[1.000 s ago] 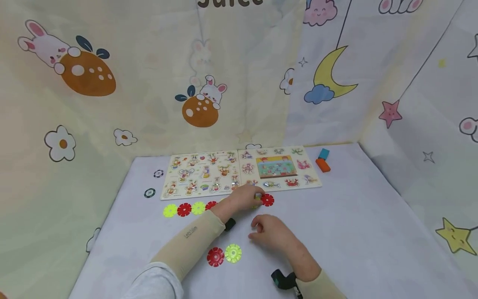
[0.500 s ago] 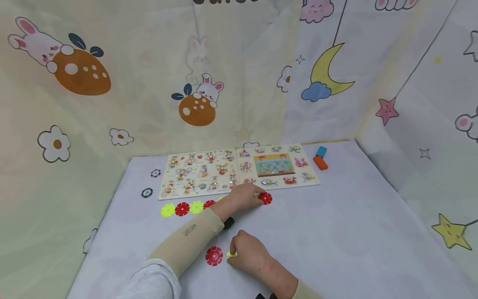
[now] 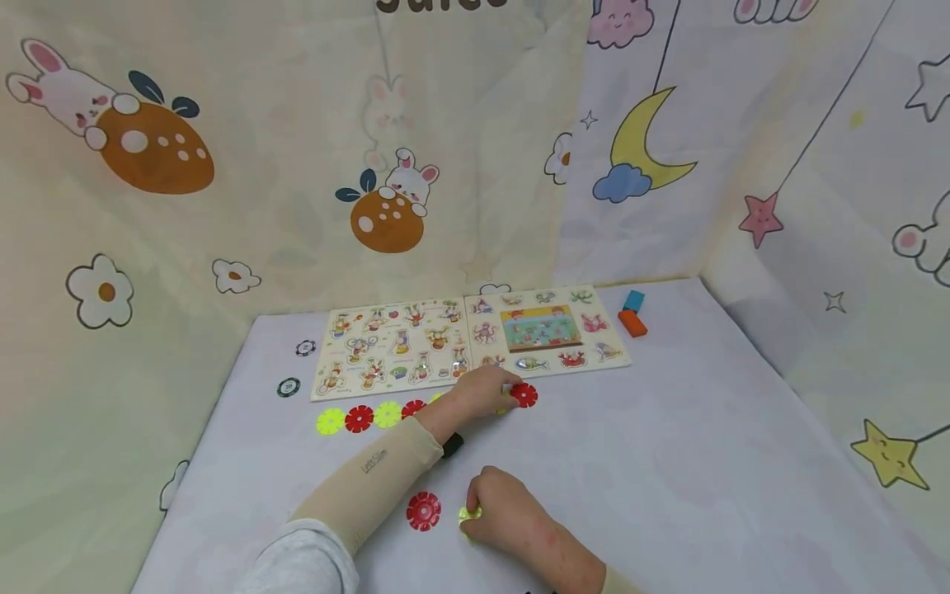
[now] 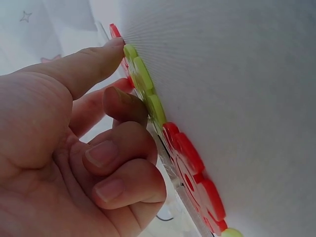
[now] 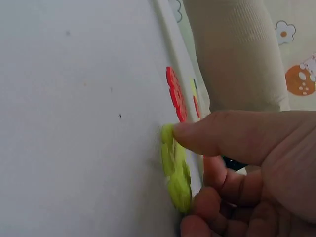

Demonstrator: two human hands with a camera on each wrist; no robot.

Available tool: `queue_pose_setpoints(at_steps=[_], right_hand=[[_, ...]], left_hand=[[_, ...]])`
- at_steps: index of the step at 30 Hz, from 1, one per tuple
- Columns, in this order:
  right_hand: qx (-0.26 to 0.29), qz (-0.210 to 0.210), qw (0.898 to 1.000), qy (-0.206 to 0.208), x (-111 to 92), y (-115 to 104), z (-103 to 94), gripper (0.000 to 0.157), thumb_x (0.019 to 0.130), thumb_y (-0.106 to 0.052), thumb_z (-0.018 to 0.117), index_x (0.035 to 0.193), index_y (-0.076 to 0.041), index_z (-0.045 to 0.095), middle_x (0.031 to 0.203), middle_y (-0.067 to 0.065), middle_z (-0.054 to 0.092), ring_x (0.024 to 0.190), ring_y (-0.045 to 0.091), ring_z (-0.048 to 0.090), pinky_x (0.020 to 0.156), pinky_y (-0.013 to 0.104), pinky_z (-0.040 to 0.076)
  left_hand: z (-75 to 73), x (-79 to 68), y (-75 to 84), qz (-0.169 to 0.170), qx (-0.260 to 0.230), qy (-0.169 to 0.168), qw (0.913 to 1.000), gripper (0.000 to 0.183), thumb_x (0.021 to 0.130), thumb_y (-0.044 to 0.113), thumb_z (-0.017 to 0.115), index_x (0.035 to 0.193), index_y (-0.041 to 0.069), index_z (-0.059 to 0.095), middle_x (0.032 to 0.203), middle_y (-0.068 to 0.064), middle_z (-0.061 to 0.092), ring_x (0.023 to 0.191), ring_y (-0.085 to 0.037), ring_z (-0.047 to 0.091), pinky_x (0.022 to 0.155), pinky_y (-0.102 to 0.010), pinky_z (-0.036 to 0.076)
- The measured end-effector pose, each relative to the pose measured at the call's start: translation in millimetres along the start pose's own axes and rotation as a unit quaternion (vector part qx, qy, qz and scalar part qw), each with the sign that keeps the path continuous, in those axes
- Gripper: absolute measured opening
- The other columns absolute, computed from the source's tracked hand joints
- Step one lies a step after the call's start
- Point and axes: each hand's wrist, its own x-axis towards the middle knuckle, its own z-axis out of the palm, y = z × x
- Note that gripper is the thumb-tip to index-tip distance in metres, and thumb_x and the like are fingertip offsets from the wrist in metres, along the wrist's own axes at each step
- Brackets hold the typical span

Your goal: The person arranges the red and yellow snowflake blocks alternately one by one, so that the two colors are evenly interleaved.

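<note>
A row of red and yellow-green flower-shaped plastic discs [image 3: 359, 419] lies along the front of the picture boards, its middle covered by my left arm. At the row's right end my left hand [image 3: 482, 392] holds a red disc [image 3: 525, 395] between thumb and index finger; the other fingers curl beside a yellow-green disc [image 4: 143, 79] in the left wrist view. Closer to me, my right hand [image 3: 508, 511] pinches a yellow-green disc [image 5: 173, 168] by its edges, low over the cloth. Left of it lies a loose red disc [image 3: 424, 511].
Two joined picture boards [image 3: 397, 351] lie at the back of the white cloth-covered table [image 3: 668, 462]. An orange block [image 3: 632, 322] and a blue block [image 3: 634, 301] sit right of them. Two round chips [image 3: 289, 387] lie on the left.
My right hand has come down and left to the loose yellow-green disc, pinched it and drawn it slightly right, away from the red one. My left hand stays at the row's end.
</note>
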Motion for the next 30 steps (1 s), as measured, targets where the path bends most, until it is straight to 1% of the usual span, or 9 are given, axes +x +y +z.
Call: queue_pose_setpoints(at_steps=[6,10,13,16,18,21,24,27,30], right_hand=[[-0.024,0.023,0.999,-0.015,-5.2,3.8,-2.0,0.044,0.062,-0.038,0.087,0.086,-0.013,0.059,0.080,-0.004,0.046,0.069,0.010,0.046,0.068,0.029,0.045],[0.000,0.007,0.999,-0.042,-6.3,7.5,-9.6,0.036,0.066,-0.036,0.085,0.078,-0.017,0.057,0.072,-0.004,0.048,0.066,0.011,0.046,0.062,0.027,0.042],[0.047,-0.016,0.998,-0.037,-4.1,15.4,-23.9,0.027,0.073,-0.027,0.081,0.077,-0.017,0.057,0.067,-0.004,0.050,0.063,0.011,0.047,0.058,0.026,0.040],[0.100,-0.003,0.995,0.010,2.8,29.0,-49.4,0.019,0.079,-0.018,0.076,0.088,-0.015,0.059,0.069,-0.001,0.054,0.061,0.013,0.052,0.058,0.028,0.043],[0.129,0.036,0.989,0.061,11.1,41.3,-70.0,0.021,0.082,-0.014,0.073,0.098,-0.013,0.059,0.075,0.001,0.056,0.062,0.015,0.055,0.059,0.029,0.046],[0.117,0.098,0.977,0.149,26.7,65.4,-94.9,0.025,0.086,-0.014,0.069,0.109,-0.010,0.059,0.083,0.005,0.057,0.066,0.018,0.056,0.061,0.028,0.048],[0.096,0.142,0.963,0.207,43.3,89.0,-107.6,0.024,0.088,-0.015,0.066,0.111,-0.010,0.058,0.086,0.007,0.057,0.069,0.019,0.054,0.061,0.027,0.048],[0.106,0.151,0.955,0.233,56.6,104.3,-111.0,0.024,0.090,-0.017,0.064,0.111,-0.008,0.058,0.086,0.008,0.058,0.068,0.019,0.055,0.061,0.026,0.048],[0.123,0.143,0.955,0.230,64.9,112.1,-111.5,0.026,0.090,-0.018,0.064,0.113,-0.005,0.057,0.086,0.009,0.057,0.066,0.019,0.057,0.061,0.026,0.048]], left_hand=[[1.0,-0.8,-1.0,0.003,-0.003,0.008,1.0000,0.041,0.087,0.034,0.068,0.126,0.022,0.063,0.118,0.004,0.062,0.095,-0.010,0.053,0.078,-0.028,0.045],[1.2,0.6,-2.1,0.009,-0.002,0.007,0.9999,0.041,0.087,0.034,0.067,0.126,0.021,0.062,0.117,0.005,0.062,0.092,-0.010,0.053,0.076,-0.027,0.044],[1.7,1.3,-2.3,0.009,-0.001,0.003,1.0000,0.042,0.087,0.034,0.067,0.126,0.021,0.062,0.114,0.006,0.063,0.088,-0.011,0.052,0.073,-0.026,0.043],[1.9,1.9,-1.7,0.007,0.007,0.002,1.0000,0.041,0.087,0.033,0.067,0.126,0.022,0.062,0.113,0.007,0.063,0.088,-0.010,0.052,0.071,-0.026,0.043],[1.6,2.8,-1.6,0.005,0.015,0.002,0.9999,0.041,0.087,0.034,0.067,0.126,0.022,0.062,0.114,0.007,0.063,0.089,-0.009,0.053,0.071,-0.026,0.043],[1.6,3.2,-0.8,0.004,0.018,0.001,0.9998,0.041,0.087,0.035,0.067,0.125,0.022,0.063,0.117,0.007,0.063,0.090,-0.008,0.053,0.072,-0.025,0.043],[2.5,2.3,0.3,0.003,0.010,-0.002,0.9999,0.042,0.087,0.036,0.067,0.126,0.021,0.062,0.117,0.007,0.063,0.089,-0.010,0.052,0.072,-0.025,0.043],[3.2,1.3,1.2,-0.001,0.010,-0.002,0.9999,0.043,0.087,0.037,0.067,0.126,0.021,0.062,0.118,0.006,0.062,0.089,-0.010,0.052,0.072,-0.025,0.043],[2.4,1.4,1.4,-0.004,0.015,0.001,0.9999,0.043,0.087,0.037,0.067,0.126,0.021,0.062,0.118,0.006,0.062,0.089,-0.010,0.052,0.072,-0.025,0.043]])
